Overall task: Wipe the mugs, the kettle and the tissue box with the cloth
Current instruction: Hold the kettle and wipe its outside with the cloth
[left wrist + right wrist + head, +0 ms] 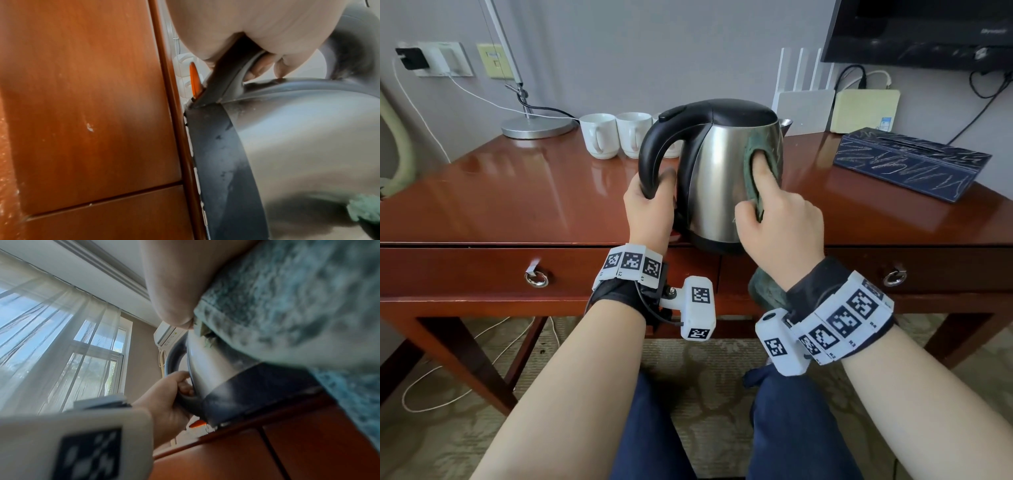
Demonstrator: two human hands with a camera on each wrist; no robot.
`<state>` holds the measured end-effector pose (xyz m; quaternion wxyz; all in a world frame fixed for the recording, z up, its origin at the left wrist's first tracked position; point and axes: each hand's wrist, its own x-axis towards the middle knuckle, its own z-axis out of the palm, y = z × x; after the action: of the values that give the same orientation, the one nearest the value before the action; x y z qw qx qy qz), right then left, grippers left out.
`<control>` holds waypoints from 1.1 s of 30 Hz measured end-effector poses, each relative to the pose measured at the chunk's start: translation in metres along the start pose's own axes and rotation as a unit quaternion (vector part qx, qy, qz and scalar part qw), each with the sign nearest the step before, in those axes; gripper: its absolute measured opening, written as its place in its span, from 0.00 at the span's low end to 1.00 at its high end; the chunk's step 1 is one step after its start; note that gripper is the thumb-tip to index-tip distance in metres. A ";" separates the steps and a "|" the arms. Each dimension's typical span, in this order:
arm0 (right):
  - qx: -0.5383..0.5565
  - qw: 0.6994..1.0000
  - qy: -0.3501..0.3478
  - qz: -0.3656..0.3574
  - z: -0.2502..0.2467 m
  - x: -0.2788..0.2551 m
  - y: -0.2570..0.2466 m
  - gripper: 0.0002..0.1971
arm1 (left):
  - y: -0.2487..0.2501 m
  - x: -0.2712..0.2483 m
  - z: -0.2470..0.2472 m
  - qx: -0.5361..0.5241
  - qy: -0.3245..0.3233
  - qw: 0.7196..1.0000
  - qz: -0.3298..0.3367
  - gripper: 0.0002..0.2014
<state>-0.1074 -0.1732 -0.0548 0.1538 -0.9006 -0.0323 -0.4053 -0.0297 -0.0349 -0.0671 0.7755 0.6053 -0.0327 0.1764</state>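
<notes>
A steel kettle (pixel 717 185) with a black lid and handle stands at the front edge of the wooden desk (pixel 524 195). My left hand (pixel 649 205) grips the lower part of its black handle (pixel 224 79). My right hand (pixel 774 212) holds a green cloth (pixel 763 154) and presses it against the kettle's right side, index finger stretched up over it. The cloth (pixel 298 305) fills the right wrist view, and its tail hangs below the desk edge. White mugs (pixel 616 135) stand in a row behind the kettle. A dark blue tissue box (pixel 907 162) lies at the right.
A lamp base (pixel 537 126) and cables sit at the back left. A white router (pixel 803 106) and a cream box (pixel 864 111) lean on the wall under a screen. Two drawers with ring pulls (pixel 537 278) face my knees.
</notes>
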 end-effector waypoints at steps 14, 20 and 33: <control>0.001 0.996 -0.065 -0.062 0.042 -0.063 0.015 0.24 | -0.022 -0.002 -0.001 -0.028 -0.004 0.999 -0.015 0.08; 0.008 0.994 -0.084 -0.072 0.048 -0.071 0.021 0.24 | -0.028 0.005 0.004 0.029 -0.006 0.999 -0.013 0.14; 0.031 0.996 -0.055 -0.061 0.054 -0.077 0.030 0.23 | -0.027 0.023 0.013 0.191 0.029 0.981 0.003 0.13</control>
<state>-0.1149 -0.1806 -0.1531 0.1549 -0.9127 -0.1081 -0.3623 0.0018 -0.0470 -0.0824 0.6460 0.7365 0.0223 0.1993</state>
